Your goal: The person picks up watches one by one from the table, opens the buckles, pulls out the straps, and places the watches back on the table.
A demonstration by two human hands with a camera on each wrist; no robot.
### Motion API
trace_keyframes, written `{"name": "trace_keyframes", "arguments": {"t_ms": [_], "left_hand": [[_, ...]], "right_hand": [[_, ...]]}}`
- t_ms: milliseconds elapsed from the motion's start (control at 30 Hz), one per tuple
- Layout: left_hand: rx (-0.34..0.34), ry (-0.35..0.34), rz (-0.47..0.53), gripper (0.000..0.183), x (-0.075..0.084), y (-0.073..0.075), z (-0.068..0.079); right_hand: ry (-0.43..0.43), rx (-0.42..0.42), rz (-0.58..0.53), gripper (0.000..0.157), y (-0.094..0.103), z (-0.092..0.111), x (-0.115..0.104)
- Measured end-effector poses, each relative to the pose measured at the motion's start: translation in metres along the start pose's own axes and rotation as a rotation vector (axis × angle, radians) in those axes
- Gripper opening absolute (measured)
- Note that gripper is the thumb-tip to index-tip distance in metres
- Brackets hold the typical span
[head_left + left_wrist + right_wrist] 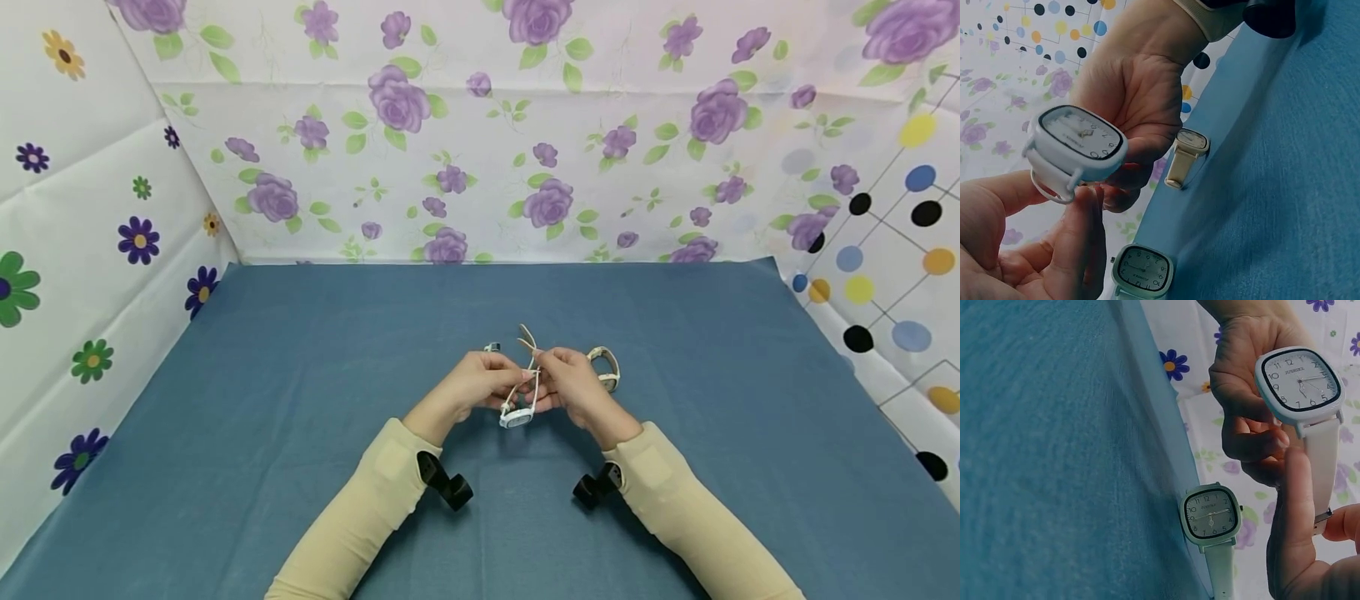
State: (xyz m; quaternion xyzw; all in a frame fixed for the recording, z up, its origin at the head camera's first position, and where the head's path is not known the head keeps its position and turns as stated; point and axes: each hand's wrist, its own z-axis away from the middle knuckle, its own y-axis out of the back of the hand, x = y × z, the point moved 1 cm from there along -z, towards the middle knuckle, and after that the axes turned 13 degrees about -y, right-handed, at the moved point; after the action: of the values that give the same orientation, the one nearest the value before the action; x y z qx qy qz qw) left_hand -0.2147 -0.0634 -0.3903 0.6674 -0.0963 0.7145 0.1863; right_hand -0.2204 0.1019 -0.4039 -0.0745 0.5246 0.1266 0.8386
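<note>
A white wristwatch (517,417) is held up in front of me, its square dial lowest and its strap looped upward. My left hand (477,385) pinches the strap near its buckle, and my right hand (576,387) pinches the other strap part, whose loose end sticks up above the fingers. In the right wrist view the dial of the white watch (1300,384) faces the camera, and the metal buckle (1324,515) shows by the right fingertips. A pale green watch (1211,514) lies just beyond the left hand. Right of the right hand stands a beige watch (604,369) with its strap looped.
A blue cloth (300,350) covers the table under both arms. Behind it hangs a white sheet with purple roses (397,100). Flowered cloth (90,358) borders the left side, and dotted cloth (862,292) the right. Each wrist wears a small black camera (446,483).
</note>
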Motion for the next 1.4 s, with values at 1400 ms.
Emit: {"name": "trace_keyframes", "arguments": {"t_ms": [1400], "left_hand": [[-0.012,-0.109,0.028,0.019,0.0021,0.0006,0.0002]], "right_hand": [[0.145,0.089,0.007,0.038,0.0056,0.0041,-0.0083]]}}
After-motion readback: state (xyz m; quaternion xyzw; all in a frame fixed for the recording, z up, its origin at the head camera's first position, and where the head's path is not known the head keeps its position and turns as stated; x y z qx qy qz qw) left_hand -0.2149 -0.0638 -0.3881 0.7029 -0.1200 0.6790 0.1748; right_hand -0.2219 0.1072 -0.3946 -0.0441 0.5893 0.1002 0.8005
